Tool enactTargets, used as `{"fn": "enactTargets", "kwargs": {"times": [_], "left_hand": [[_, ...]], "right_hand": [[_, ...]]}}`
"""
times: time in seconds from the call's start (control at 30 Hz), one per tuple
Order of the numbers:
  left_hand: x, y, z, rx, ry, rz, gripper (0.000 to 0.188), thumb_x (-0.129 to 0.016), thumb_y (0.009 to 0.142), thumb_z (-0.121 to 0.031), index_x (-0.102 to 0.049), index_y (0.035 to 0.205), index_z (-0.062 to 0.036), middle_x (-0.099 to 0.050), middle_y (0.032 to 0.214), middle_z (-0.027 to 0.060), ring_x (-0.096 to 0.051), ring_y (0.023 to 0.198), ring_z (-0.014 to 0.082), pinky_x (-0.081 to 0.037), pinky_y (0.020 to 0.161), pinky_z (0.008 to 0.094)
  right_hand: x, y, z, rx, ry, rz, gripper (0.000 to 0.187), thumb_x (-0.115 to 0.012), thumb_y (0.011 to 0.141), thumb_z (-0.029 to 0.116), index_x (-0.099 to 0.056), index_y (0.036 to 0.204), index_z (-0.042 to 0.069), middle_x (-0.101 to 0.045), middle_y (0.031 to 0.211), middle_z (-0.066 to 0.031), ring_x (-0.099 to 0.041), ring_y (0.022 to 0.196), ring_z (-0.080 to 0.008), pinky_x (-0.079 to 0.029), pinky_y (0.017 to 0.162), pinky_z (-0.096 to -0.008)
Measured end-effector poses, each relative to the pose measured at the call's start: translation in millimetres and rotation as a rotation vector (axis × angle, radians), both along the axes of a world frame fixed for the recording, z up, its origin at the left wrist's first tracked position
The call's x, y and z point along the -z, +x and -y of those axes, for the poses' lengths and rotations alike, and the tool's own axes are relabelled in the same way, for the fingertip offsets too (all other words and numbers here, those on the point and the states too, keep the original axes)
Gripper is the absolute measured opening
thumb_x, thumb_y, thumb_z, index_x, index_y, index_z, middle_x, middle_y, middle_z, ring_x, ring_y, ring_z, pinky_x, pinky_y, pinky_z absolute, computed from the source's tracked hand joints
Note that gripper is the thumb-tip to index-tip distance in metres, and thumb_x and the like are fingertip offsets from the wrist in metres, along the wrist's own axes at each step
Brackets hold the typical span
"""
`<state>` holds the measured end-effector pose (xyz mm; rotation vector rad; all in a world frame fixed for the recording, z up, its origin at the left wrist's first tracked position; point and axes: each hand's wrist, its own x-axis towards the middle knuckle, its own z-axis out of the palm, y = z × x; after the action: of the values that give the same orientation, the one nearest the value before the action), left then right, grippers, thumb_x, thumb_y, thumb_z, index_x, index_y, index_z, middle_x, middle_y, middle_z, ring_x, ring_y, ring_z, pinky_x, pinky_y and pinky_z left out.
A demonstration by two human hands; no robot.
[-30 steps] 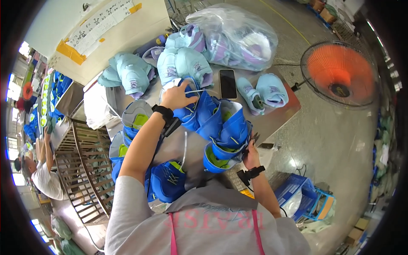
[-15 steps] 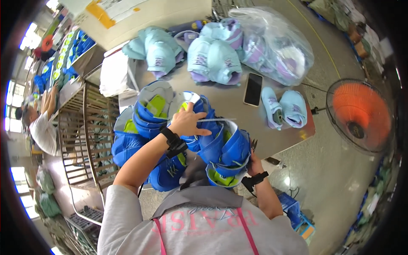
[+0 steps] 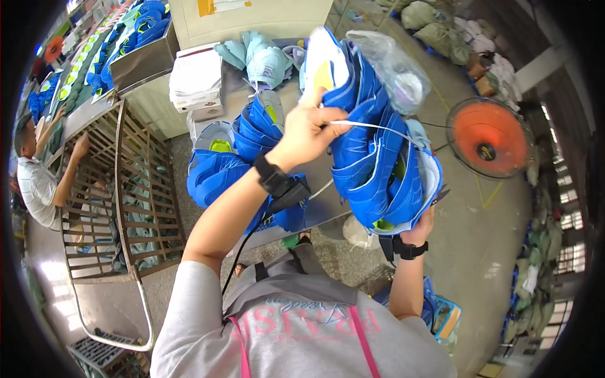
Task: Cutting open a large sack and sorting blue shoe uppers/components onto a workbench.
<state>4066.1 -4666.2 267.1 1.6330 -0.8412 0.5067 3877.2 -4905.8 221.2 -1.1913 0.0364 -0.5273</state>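
A stack of blue shoe uppers (image 3: 362,135), nested in one another with white and lime linings, is held up above the table. A thin white strap (image 3: 384,128) runs across it. My left hand (image 3: 312,129) grips the far end, fingers at the lining and thumb by the strap. Under the near end, my right hand (image 3: 421,228) supports the stack; dark pointed scissor blades (image 3: 443,194) stick out of it. Its fingers are partly hidden. More blue shoe uppers (image 3: 220,176) lie on the table by my left forearm.
Light blue shoe uppers (image 3: 268,66) and a white paper stack (image 3: 196,75) lie at the back. A clear plastic bag (image 3: 397,63) is behind the held stack. An orange fan (image 3: 488,142) stands right, a slatted metal cart (image 3: 120,189) left. Beyond it a person (image 3: 38,183) works.
Both hands have lifted the stack of blue shoe uppers off the table and moved it up and right. My view has shifted too; the held stack now covers the phone and the small light blue pair.
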Motion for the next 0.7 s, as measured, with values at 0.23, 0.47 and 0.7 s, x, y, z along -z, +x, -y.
{"fn": "enactTargets", "kwargs": {"times": [0.23,0.47,0.7], "left_hand": [[-35,-52,-148,-0.153,-0.189,-0.05,0.012,-0.064,0.073,-0.006,-0.061,0.083,-0.0014,-0.049,0.098,0.0137,-0.051,0.085,0.0236,-0.041,0.074,0.0295],[-17,-77,-280,-0.532,-0.15,0.017,0.011,-0.062,0.078,-0.01,-0.06,0.081,0.0002,-0.048,0.094,0.0132,-0.05,0.083,0.0239,-0.04,0.072,0.0292],[-40,-119,-397,-0.879,0.086,0.003,0.007,-0.056,0.072,-0.006,-0.055,0.072,0.0005,-0.047,0.075,0.0123,-0.043,0.081,0.0269,-0.035,0.077,0.0333]], "right_hand": [[-52,1,-153,-0.086,-0.248,-0.008,0.049,-0.039,0.093,0.027,-0.029,0.13,-0.003,-0.043,0.125,-0.0127,-0.044,0.111,-0.0196,-0.034,0.094,-0.0309],[-54,61,-277,-0.5,-0.243,0.145,0.053,-0.039,0.092,0.028,-0.028,0.13,-0.007,-0.037,0.132,-0.0139,-0.036,0.119,-0.0194,-0.023,0.101,-0.0315],[-13,106,-391,-0.665,-0.253,0.135,0.045,-0.036,0.093,0.024,-0.037,0.125,-0.008,-0.046,0.123,-0.0149,-0.04,0.115,-0.0197,-0.025,0.099,-0.0309]]}}
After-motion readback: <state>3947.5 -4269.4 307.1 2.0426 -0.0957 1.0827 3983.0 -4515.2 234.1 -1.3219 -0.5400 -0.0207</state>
